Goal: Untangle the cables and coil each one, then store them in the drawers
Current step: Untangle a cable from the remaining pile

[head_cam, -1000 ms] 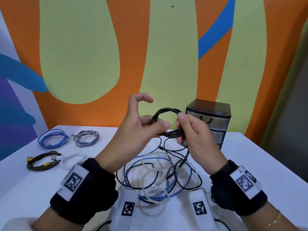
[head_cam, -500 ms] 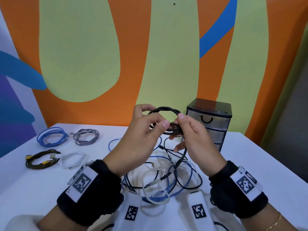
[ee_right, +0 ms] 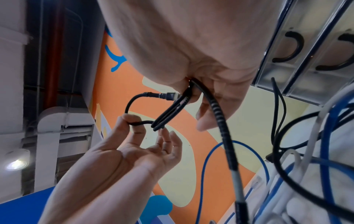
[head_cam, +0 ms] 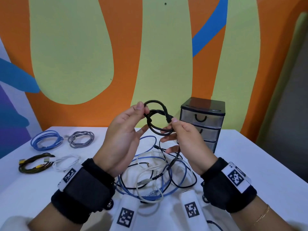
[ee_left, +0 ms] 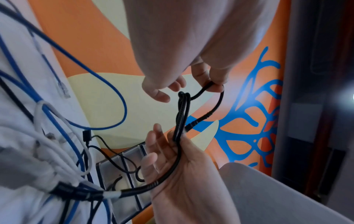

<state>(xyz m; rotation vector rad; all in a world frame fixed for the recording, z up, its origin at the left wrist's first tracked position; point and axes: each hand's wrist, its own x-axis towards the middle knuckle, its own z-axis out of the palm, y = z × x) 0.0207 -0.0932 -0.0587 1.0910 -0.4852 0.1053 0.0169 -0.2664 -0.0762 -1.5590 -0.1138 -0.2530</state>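
Observation:
A black braided cable (head_cam: pixel 157 118) is held as a small coil above the table. My left hand (head_cam: pixel 143 108) pinches a loose loop of it near its plug end (ee_left: pixel 189 127), other fingers spread. My right hand (head_cam: pixel 172 123) pinches the coil's right side between thumb and fingers. The cable's remaining length (ee_right: pixel 220 121) hangs from my right hand into the tangle (head_cam: pixel 155 174) of blue, white and black cables on the table. The small drawer unit (head_cam: pixel 202 120), drawers closed, stands just behind my right hand.
Coiled cables lie at the left of the white table (head_cam: pixel 250 164): blue (head_cam: pixel 46 140), grey (head_cam: pixel 81 139), black-and-yellow (head_cam: pixel 35 164) and white (head_cam: pixel 66 162). A painted wall rises right behind the table.
My left hand has shifted from holding the coil to pinching a loop of the cable's free end above it. Both hands have risen slightly; the right hand keeps its hold.

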